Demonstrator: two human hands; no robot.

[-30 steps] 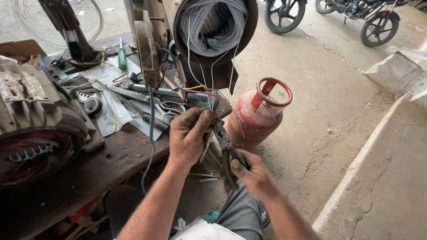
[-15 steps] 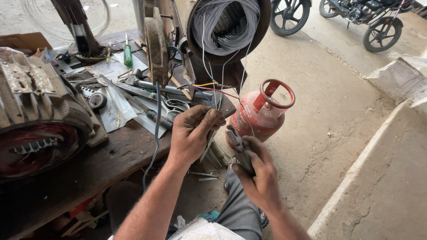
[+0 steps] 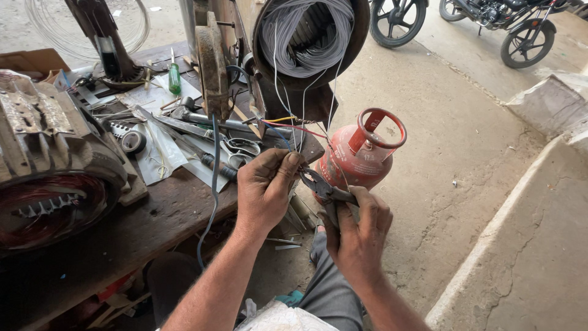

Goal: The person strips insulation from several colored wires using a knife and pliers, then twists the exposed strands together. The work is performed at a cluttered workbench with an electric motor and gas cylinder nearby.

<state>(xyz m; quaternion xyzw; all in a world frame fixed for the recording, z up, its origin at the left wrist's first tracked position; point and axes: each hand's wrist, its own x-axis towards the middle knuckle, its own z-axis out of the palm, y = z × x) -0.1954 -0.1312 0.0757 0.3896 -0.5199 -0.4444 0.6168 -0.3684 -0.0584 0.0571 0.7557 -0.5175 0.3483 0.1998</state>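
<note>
Motor lead wires pinched and held to the pliers, no joint finished yet.
The left hand (image 3: 264,193) is clenched on thin wires (image 3: 288,132) hanging from the stator winding (image 3: 304,38) over the bench (image 3: 153,214); the right hand (image 3: 358,236) is grasping pliers (image 3: 321,187) beside them.

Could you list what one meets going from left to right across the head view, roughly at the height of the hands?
Motor stator with copper windings → tape roll → blue wire → left hand → pliers → right hand → concrete step.
</note>
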